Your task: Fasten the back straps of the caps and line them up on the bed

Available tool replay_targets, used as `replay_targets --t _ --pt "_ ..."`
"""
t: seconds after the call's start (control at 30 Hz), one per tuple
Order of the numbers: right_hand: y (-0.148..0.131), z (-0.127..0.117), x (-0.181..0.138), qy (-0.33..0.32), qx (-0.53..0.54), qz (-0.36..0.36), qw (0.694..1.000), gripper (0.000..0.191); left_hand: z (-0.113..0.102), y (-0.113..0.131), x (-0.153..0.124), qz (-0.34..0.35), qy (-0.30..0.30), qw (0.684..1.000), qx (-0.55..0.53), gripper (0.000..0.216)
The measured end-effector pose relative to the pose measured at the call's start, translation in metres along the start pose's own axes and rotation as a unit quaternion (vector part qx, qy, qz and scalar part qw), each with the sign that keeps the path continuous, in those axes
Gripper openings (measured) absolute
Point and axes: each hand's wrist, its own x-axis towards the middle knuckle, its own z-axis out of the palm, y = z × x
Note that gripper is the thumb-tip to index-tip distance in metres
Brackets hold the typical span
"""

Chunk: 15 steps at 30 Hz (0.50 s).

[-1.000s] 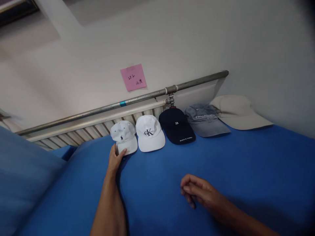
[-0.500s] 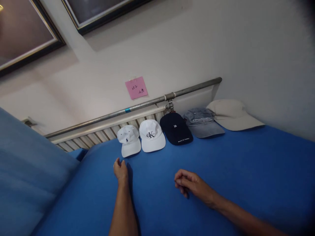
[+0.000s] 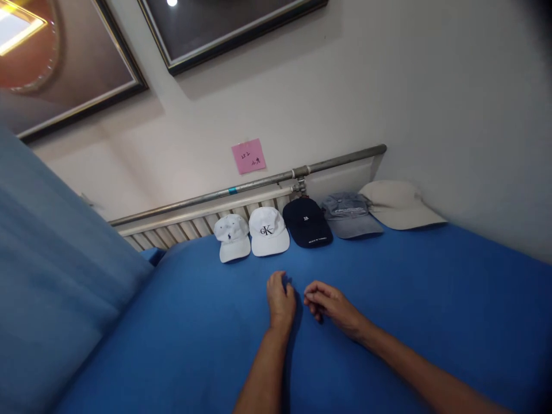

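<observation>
Several caps form a row along the back of the blue-covered surface. A small white cap [image 3: 234,238] with a dark emblem is leftmost. Beside it lie a white cap with black letters [image 3: 269,234], a dark navy cap [image 3: 307,223], a grey-blue cap [image 3: 350,216] and a wide beige cap [image 3: 399,206]. My left hand [image 3: 282,300] is just in front of the lettered white cap, thumb apart from the bent fingers, holding nothing. To its right, my right hand [image 3: 331,303] is closed loosely, thumb against curled fingers, with nothing visible in it. Neither hand touches a cap.
Behind the caps, a radiator [image 3: 194,227] and a metal pipe [image 3: 259,183] run along the wall. A pink note [image 3: 249,156] with handwriting is stuck above them. Framed pictures [image 3: 241,34] hang higher up. A blue curtain [image 3: 56,276] hangs at the left.
My left hand has moved right, from in front of the leftmost cap to beside my right hand. My right hand has barely shifted. The caps keep their order, and the view has turned slightly.
</observation>
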Motion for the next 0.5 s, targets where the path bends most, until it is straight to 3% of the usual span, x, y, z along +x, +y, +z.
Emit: replay_targets --t 0.2,0.5 --pt "0.0 -0.007 -0.014 0.002 0.019 -0.002 1.0 0.015 0.022 0.018 -0.011 0.006 -0.038 0.999 -0.033 0.029" --pt "0.006 -0.012 -0.004 -0.011 0.081 0.02 0.996 0.016 0.023 0.015 -0.01 0.003 -0.077 0.991 -0.107 0.021"
